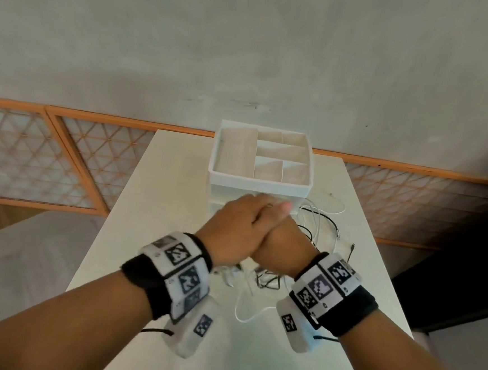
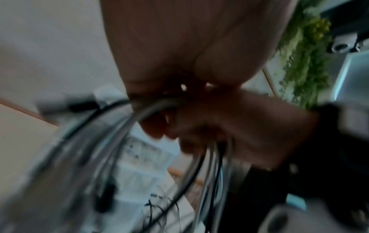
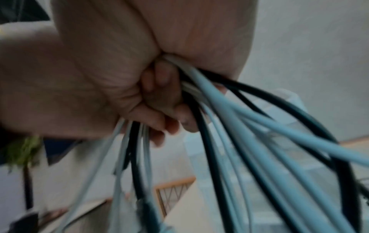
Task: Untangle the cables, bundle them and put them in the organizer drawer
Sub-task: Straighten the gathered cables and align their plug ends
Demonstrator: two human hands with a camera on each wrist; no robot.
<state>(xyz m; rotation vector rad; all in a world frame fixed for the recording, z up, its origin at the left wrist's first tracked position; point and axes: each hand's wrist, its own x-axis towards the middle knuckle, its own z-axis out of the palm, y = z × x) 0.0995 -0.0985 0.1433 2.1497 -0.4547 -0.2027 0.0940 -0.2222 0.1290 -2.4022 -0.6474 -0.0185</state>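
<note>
A tangle of white and black cables (image 1: 315, 228) lies on the white table (image 1: 159, 207) in front of the white organizer (image 1: 259, 183) and rises into my hands. My left hand (image 1: 233, 227) and right hand (image 1: 282, 240) are pressed together just before the organizer's front, the left partly over the right. In the right wrist view my right hand (image 3: 159, 97) curls its fingers round several white and black cables (image 3: 249, 126) that fan downward. The blurred left wrist view shows my left hand (image 2: 179, 55) closed on cable loops (image 2: 151, 108). The organizer's drawers are hidden behind my hands.
The organizer's top tray (image 1: 282, 158) has several empty compartments. Loose cable ends and plugs (image 1: 338, 236) lie right of my hands, and a white loop (image 1: 244, 316) lies near the table's front. The table's edges drop off on both sides; a wall stands behind.
</note>
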